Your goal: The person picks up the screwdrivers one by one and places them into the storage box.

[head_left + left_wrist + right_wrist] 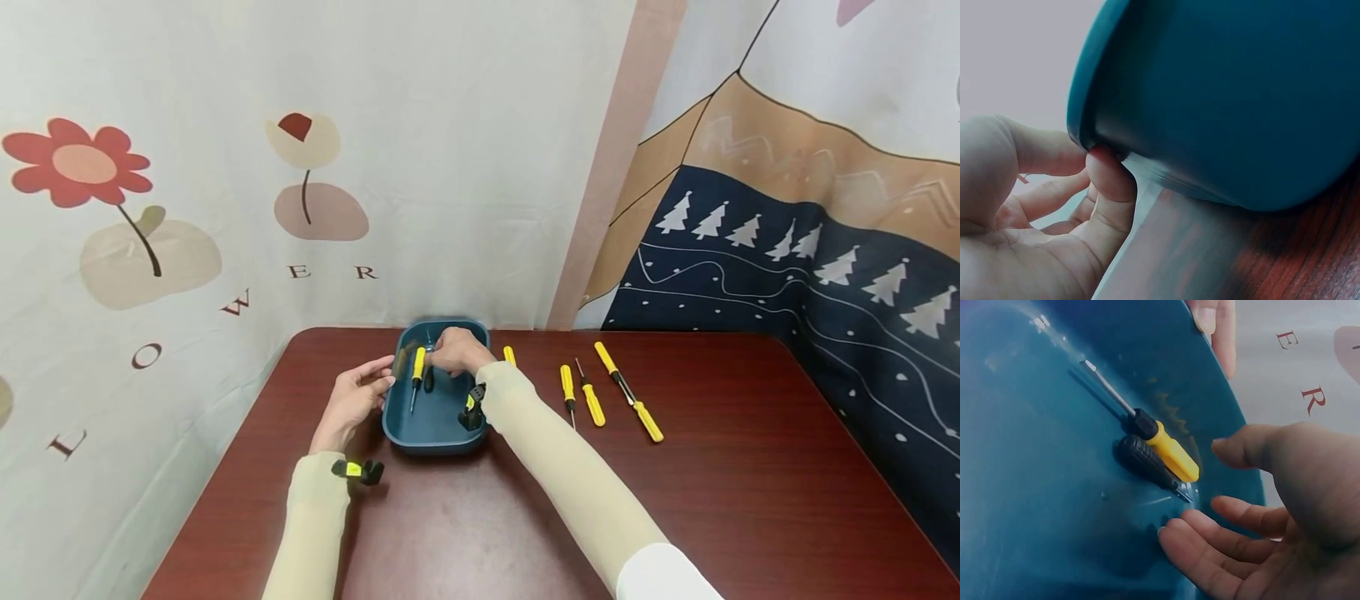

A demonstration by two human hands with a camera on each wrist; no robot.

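A blue plastic tray [438,432] stands near the back edge of the table. My left hand [354,402] pinches its left rim between thumb and index finger, as the left wrist view shows. Over the far part of the tray is my right hand [459,352], holding nothing, its fingers loosely bent and parted in the right wrist view. Beside those fingers, a yellow-handled flat screwdriver [1175,456] with a black collar lies against the tray's left wall. A black ribbed handle [1141,461] with a short metal shaft lies alongside it.
Right of the tray, several yellow-handled screwdrivers [592,404] lie spread on the red-brown table [750,467]. One yellow handle [509,355] is partly hidden behind the right forearm. A printed curtain [465,192] hangs along the table's back edge.
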